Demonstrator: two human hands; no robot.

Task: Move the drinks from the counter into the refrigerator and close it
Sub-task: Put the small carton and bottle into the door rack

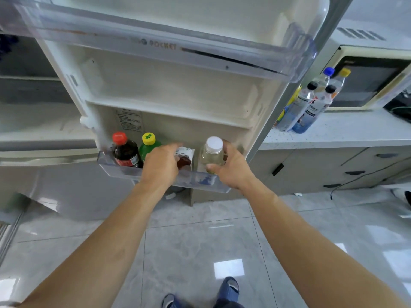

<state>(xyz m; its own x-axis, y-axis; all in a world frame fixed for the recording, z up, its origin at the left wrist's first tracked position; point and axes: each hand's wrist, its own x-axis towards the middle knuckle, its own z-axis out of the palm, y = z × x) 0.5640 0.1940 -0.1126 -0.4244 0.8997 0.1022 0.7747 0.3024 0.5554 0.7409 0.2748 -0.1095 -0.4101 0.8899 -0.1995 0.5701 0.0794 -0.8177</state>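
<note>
- Fridge door [178, 85] wide open, with a clear bottom shelf [200, 181].
- Right hand [231, 167] wrapped around a white-capped bottle [212, 153] standing in that shelf.
- Left hand [161, 163] curled around a small dark bottle with a white label [184, 157], next to it in the shelf.
- Red-capped cola bottle [124, 152] and green bottle with a yellow cap [148, 145] standing at the shelf's left end.
- More bottles [309, 105] waiting on the tabletop [355, 130], just beside the microwave [364, 78].

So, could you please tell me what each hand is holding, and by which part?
The right hand grips the white-capped bottle around its body. The left hand holds a small bottle; where exactly is hidden.
</note>
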